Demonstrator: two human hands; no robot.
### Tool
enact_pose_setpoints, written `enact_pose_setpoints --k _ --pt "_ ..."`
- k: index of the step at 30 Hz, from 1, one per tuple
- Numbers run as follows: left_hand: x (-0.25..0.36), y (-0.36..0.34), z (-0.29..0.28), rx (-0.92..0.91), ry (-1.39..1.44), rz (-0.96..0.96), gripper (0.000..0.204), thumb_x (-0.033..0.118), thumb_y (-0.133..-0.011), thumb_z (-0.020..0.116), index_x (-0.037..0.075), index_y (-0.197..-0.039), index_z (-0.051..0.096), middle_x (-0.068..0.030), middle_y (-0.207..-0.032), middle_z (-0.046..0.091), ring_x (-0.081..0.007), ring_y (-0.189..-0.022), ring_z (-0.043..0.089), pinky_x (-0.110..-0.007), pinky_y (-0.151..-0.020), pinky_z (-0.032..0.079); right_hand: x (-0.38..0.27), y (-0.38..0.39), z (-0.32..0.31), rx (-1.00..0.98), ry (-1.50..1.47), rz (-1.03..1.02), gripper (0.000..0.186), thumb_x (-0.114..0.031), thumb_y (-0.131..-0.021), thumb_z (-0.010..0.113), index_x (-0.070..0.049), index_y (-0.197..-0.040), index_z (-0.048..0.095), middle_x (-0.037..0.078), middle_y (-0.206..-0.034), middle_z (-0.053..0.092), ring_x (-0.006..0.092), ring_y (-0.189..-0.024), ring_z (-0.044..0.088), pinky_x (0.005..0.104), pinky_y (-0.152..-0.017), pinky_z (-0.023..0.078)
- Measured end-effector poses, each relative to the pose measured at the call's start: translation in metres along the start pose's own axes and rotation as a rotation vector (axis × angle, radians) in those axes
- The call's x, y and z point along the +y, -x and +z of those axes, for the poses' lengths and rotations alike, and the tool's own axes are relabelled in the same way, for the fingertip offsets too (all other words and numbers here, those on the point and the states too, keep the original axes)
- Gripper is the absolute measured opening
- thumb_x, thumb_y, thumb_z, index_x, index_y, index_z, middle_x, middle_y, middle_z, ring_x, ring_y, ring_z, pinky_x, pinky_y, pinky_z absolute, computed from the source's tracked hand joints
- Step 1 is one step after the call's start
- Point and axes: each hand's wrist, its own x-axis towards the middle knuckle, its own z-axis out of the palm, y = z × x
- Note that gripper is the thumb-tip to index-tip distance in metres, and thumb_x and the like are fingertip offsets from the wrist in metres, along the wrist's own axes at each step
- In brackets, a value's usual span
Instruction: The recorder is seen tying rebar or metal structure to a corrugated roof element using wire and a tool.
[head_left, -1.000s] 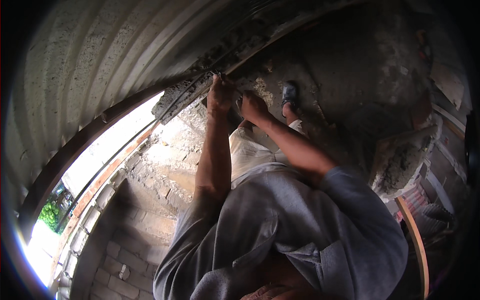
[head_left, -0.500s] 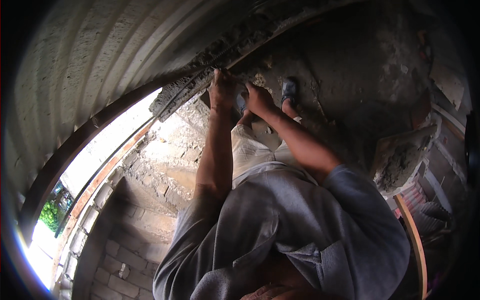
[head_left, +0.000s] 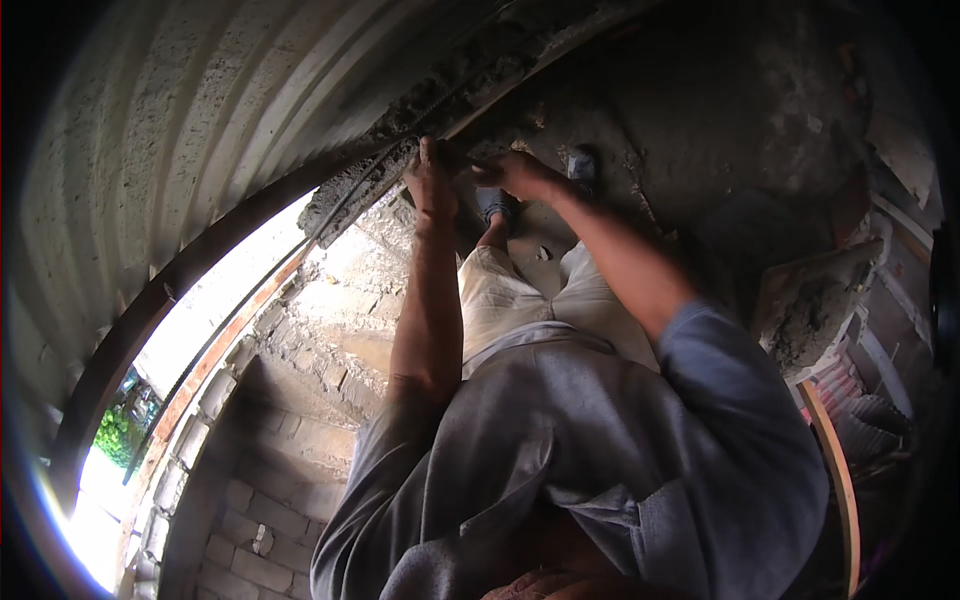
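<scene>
My left hand [head_left: 431, 185] is at the edge of a ledge of wet grey mortar [head_left: 345, 196], thumb pointing up and fingers curled. Just to its right, my right hand [head_left: 522, 176] is closed, its fingers toward the left hand. Something dark shows between the two hands, too shadowed to name. A thin ribbed steel bar [head_left: 372, 172] runs along the mortar. The board edge [head_left: 500, 92] borders the mortar beyond my hands.
Corrugated metal sheeting [head_left: 200, 110] with a dark beam [head_left: 150, 300] curves along the left. Brickwork [head_left: 250, 530] lies below it. At right stands a mortar-smeared board [head_left: 815, 310], near a wooden strip [head_left: 832, 480]. My sandalled feet [head_left: 582, 165] stand on the dark floor.
My right hand has turned and sits slightly farther out, its forearm raised. The left hand has moved slightly left along the mortar edge.
</scene>
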Motion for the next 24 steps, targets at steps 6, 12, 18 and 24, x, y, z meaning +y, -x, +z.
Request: enact_pose_setpoints --k 6,12,18,24 --pt "0.012 0.0 0.011 0.162 -0.027 -0.134 0.046 0.036 -0.102 0.048 -0.003 -0.088 0.066 -0.0103 -0.077 0.068 -0.018 -0.068 0.063 -0.032 -0.066 0.052 0.019 0.002 0.033 0.733 0.826 -0.526 0.017 -0.014 -0.085 0.06 -0.009 -0.101 0.064 0.015 -0.088 0.067 0.0349 -0.081 0.067 0.0456 -0.068 0.053" --pt "0.01 -0.003 0.008 0.145 0.195 -0.205 0.044 0.035 -0.101 0.049 -0.003 -0.085 0.066 -0.0097 -0.075 0.067 -0.018 -0.067 0.063 -0.031 -0.065 0.051 0.009 -0.005 0.036 0.788 0.633 -0.525 0.012 -0.017 -0.085 0.059 -0.008 -0.09 0.066 0.016 -0.082 0.068 0.0359 -0.077 0.067 0.0469 -0.066 0.053" --pt "0.042 -0.001 -0.019 -0.255 -0.212 -0.429 0.031 0.027 -0.099 0.054 -0.001 -0.099 0.069 -0.0088 -0.082 0.068 -0.0166 -0.066 0.065 -0.03 -0.056 0.052 0.003 -0.011 -0.013 0.174 0.03 -0.28 0.037 -0.043 -0.092 0.06 -0.007 -0.086 0.064 0.01 -0.066 0.063 0.0212 -0.057 0.062 0.0353 -0.05 0.048" --pt "0.037 -0.052 -0.081 0.225 -0.951 0.705 0.01 0.013 -0.086 0.063 0.009 -0.09 0.071 -0.0173 -0.088 0.07 -0.0293 -0.081 0.068 -0.04 -0.067 0.053 0.006 -0.006 0.013 -0.346 -0.806 0.022 0.039 -0.047 -0.093 0.062 -0.009 -0.085 0.058 -0.002 -0.062 0.051 0.0064 -0.046 0.044 0.0231 -0.039 0.034"
